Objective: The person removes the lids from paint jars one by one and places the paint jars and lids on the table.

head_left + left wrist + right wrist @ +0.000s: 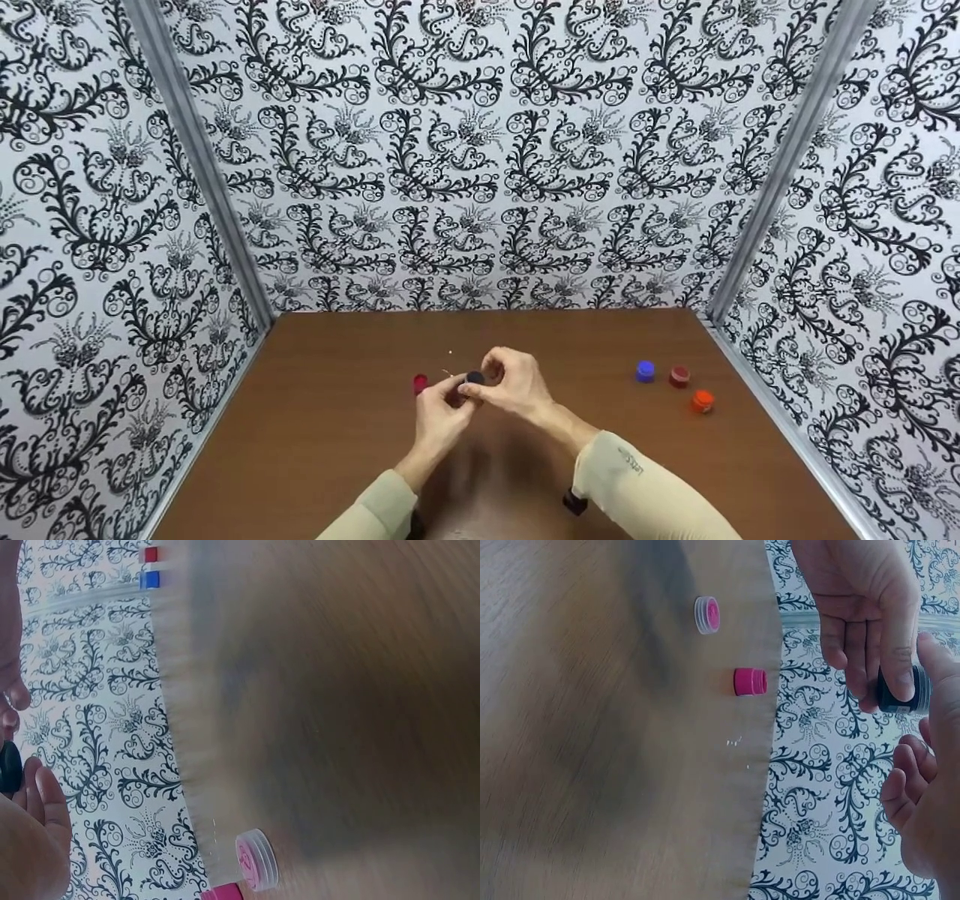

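Note:
My left hand [444,420] grips a small black paint jar [892,694] in front of me, its thumb laid along the jar's side. At the jar's clear-looking lid [923,690] is my right hand [517,382], pinching with thumb and forefinger while its other fingers curl loosely. In the left wrist view only a dark edge of the jar [10,767] shows. Just left of the hands stands a pink paint jar [748,682], uncapped. Its clear lid with pink inside [707,615] lies nearby on the table.
Over to the right on the brown table [315,427] stand a blue jar [645,371], a dark red jar [679,376] and an orange jar [703,402]. Small white bits [733,742] lie beyond the hands. Patterned walls [480,172] enclose the table's back and sides.

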`<state>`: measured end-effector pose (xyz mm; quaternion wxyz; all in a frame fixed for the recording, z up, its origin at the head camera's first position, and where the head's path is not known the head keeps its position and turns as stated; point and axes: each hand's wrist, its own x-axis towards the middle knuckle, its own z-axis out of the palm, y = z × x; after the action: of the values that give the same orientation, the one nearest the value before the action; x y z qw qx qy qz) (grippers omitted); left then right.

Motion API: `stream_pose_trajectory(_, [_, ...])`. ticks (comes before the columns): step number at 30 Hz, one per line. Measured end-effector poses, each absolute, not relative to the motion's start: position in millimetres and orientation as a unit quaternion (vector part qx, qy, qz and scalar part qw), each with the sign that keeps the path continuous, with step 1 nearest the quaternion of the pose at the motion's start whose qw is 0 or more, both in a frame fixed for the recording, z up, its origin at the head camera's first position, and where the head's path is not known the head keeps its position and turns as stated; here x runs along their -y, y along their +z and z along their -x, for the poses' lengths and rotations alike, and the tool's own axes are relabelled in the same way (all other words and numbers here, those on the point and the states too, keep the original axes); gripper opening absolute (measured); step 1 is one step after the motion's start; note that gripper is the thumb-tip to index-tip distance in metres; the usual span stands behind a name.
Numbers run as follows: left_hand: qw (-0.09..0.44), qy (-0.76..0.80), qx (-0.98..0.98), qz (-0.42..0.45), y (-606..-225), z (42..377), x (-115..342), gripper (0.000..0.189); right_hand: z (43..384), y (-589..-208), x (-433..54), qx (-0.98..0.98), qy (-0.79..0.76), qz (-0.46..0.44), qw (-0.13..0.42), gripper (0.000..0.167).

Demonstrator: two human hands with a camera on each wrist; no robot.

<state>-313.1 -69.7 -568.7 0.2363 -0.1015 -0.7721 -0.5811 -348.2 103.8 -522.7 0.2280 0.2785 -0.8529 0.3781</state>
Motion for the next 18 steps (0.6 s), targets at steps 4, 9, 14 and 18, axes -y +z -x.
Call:
stream_pose_trajectory(4, [0.233,-0.585,0.77,0.104,-570.2,313.0,68.8,0.022,348.7,-523.7,-105.7,0.848,0.377,-0.295,0.227,0.039])
stream_pose_trajectory(9, [0.222,-0.584,0.773,0.106,-570.5,313.4,69.7,0.022,352.8,-517.7,-112.5,0.833,0.375,-0.355,0.198,0.027])
stream_pose_trajectory(14, [0.217,-0.58,0.779,0.104,-569.6,314.8,69.5,0.026,355.1,-503.5,-118.9,0.827,0.348,-0.419,0.144,0.03])
stream_pose_trajectory(18, [0.217,-0.581,0.778,0.101,-569.5,315.0,68.0,0.03,354.3,-497.3,-121.7,0.823,0.351,-0.437,0.091,0.037])
